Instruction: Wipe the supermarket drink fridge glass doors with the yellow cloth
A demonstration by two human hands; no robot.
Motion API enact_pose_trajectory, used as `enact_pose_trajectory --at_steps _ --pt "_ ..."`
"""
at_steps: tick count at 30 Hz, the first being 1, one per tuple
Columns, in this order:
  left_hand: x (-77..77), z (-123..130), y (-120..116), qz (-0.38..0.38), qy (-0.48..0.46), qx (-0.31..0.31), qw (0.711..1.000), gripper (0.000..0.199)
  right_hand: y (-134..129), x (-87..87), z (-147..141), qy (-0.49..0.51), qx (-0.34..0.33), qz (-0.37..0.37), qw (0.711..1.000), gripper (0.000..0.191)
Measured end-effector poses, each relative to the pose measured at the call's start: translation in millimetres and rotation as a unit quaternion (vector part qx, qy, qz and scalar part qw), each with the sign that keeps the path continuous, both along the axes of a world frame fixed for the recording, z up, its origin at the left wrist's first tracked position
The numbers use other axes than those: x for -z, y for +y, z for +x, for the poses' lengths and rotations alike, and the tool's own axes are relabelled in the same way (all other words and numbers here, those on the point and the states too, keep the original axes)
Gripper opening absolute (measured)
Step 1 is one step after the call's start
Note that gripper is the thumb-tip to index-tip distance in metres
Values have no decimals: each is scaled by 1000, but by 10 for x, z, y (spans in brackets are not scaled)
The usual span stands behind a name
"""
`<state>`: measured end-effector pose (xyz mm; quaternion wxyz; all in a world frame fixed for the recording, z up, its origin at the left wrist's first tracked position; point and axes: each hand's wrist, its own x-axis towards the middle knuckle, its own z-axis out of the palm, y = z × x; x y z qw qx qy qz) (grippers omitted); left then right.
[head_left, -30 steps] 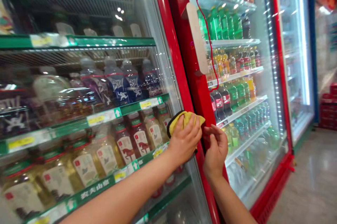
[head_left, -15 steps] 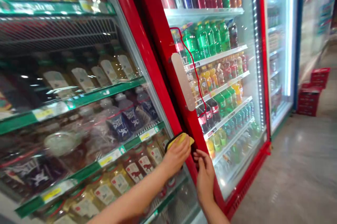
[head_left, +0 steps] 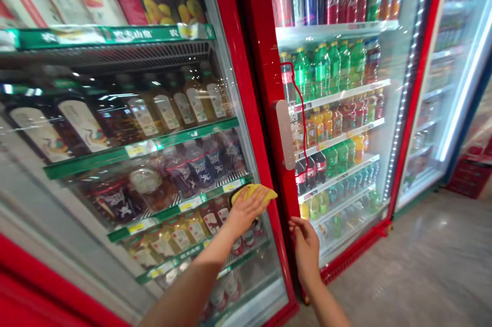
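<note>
My left hand [head_left: 248, 206] presses a yellow cloth [head_left: 265, 193] flat against the glass door of the left drinks fridge, close to its red frame [head_left: 257, 132]. A dark edge shows beneath the cloth; what it belongs to is mostly hidden by the hand. Lower and to the right, my right hand [head_left: 306, 250] is held by the red frame of the neighbouring door, its fingers loosely bent and holding nothing I can see. Whether its fingertips touch the frame is unclear. Above it, a pale door handle [head_left: 285, 135] is fixed to that frame.
Behind the left glass, green-edged shelves [head_left: 184, 140] hold bottled drinks. The lit fridge on the right contains cans [head_left: 332, 4] and green bottles [head_left: 323, 68]. Grey floor [head_left: 407, 260] runs along the fridges, with red boxes [head_left: 471, 176] at the far right.
My left hand and the cloth have shifted left, off the red frame and onto the glass. My right hand stays beside the neighbouring frame. The camera view has turned left.
</note>
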<state>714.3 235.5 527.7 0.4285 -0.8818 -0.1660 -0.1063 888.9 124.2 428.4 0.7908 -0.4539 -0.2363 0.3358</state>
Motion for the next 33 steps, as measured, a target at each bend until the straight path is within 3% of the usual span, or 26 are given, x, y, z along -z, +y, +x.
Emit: enact_pose_trajectory --at_steps 2,4,8,10,12,15,18,21,23,24,26,28,30,31,33 --pt "-124 -99 -53 13 -70 -59 996 60 -20 -98 24 -10 -8 6 1000 33" --pt "-81 -216 -176 21 -122 -105 987 62 -50 -170 -5 -27 -20 13 999 32" --pt "216 -289 -371 -9 -59 -64 996 45 -118 -285 -123 -94 -73 39 992 30" --pt "225 -290 -368 -22 -33 -51 998 42 -110 -390 -155 -134 -88 50 986 29" --pt "135 -363 -356 -13 -64 -87 994 50 -68 -528 -158 -169 -97 59 979 30" --pt "73 -644 -449 37 -189 -197 961 64 3 -698 -149 -200 -117 65 970 33" --pt "309 -963 -623 88 -278 -263 919 65 28 -721 -209 -208 -143 64 965 34" --pt "569 -1136 -669 97 -178 -176 963 52 27 -667 -358 -227 -177 63 956 33" --pt "559 -1216 -635 82 -96 -114 985 48 28 -676 -464 -247 -197 69 946 33" --pt "502 -1269 -623 73 -84 -112 988 49 30 -703 -506 -260 -203 76 941 34" --pt "364 -1412 -645 73 -148 -169 972 57 42 -785 -558 -289 -211 96 929 34" --pt "315 -1574 -745 96 -264 -252 926 65 59 -855 -574 -315 -220 113 916 34" --pt "426 -1684 -890 131 -360 -307 871 70 76 -871 -587 -329 -225 118 910 33" --pt "524 -1701 -955 143 -379 -315 858 72 81 -859 -603 -332 -228 118 907 33" --pt "716 -1662 -1023 154 -374 -303 863 72 84 -818 -662 -339 -238 121 902 32"
